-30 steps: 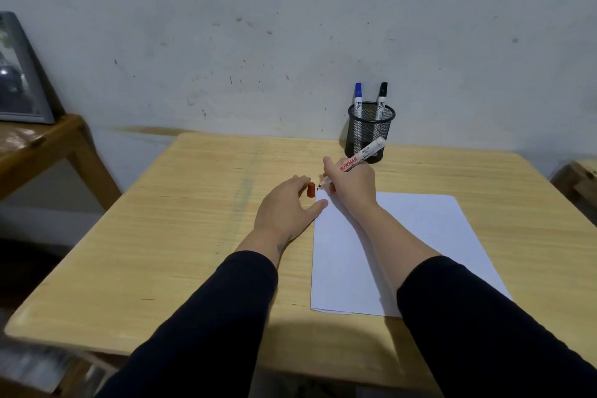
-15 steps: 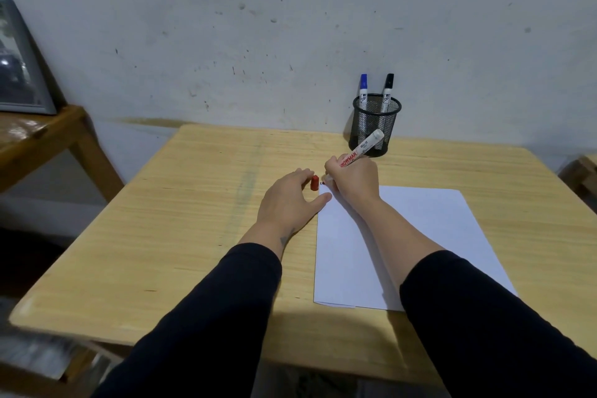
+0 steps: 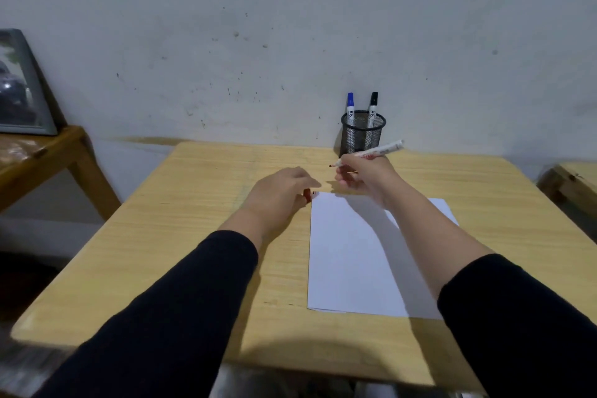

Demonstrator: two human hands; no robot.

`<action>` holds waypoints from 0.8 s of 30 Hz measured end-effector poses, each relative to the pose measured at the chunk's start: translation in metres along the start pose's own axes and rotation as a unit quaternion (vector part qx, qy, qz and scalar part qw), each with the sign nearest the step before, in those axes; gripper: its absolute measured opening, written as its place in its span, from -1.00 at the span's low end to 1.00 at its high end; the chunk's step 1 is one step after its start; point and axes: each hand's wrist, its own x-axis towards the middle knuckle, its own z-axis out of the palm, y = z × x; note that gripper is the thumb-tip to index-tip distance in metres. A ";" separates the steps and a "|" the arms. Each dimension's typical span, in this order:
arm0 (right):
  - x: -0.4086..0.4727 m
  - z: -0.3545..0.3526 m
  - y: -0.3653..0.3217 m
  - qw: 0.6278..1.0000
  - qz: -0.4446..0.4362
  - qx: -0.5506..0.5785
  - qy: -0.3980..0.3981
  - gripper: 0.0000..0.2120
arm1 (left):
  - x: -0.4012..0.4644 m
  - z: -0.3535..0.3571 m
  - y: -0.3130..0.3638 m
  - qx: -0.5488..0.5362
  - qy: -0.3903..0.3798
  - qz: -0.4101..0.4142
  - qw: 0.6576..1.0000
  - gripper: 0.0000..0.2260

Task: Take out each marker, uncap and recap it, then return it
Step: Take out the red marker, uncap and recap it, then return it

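My right hand [image 3: 365, 176] holds an uncapped white marker [image 3: 379, 151] above the table, its dark tip pointing left. My left hand [image 3: 279, 192] rests on the table with the small red cap [image 3: 306, 195] pinched under its fingers, right at the top left corner of a white paper sheet [image 3: 355, 255]. A black mesh cup [image 3: 362, 133] stands at the table's back edge by the wall. In it a blue-capped marker [image 3: 350, 106] and a black-capped marker [image 3: 372, 105] stand upright.
The light wooden table [image 3: 181, 236] carries only the sheet and the cup. A framed picture [image 3: 19, 87] leans on a wooden side table [image 3: 42, 155] at the left. Another wooden piece [image 3: 571, 181] shows at the right edge.
My right hand has lifted the marker off the sheet's corner and raised it up and to the right. My left hand stays on the red cap.
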 end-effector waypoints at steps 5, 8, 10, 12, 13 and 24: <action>-0.011 -0.015 0.003 0.995 -0.019 0.094 -0.006 -0.92 | 0.007 -0.001 0.001 0.025 -0.028 -0.043 0.998 -0.84; -0.020 -0.019 0.004 0.984 -0.018 0.179 -0.011 -0.91 | 0.010 -0.006 0.008 -0.236 0.100 -0.203 0.945 -0.93; -0.026 -0.020 -0.004 0.975 -0.029 0.217 -0.019 -0.92 | 0.017 -0.014 0.014 -0.369 0.180 -0.253 0.876 -0.91; -0.033 -0.020 -0.018 0.973 -0.047 0.222 -0.037 -0.97 | 0.026 -0.026 0.021 -0.434 0.192 -0.251 0.844 -0.89; -0.037 -0.020 -0.025 0.974 -0.058 0.216 -0.043 -0.98 | 0.029 -0.031 0.025 -0.460 0.194 -0.246 0.831 -0.89; -0.065 -0.027 -0.059 0.977 -0.130 0.148 -0.076 -0.90 | 0.038 -0.055 0.052 -0.507 0.183 -0.178 0.823 -0.85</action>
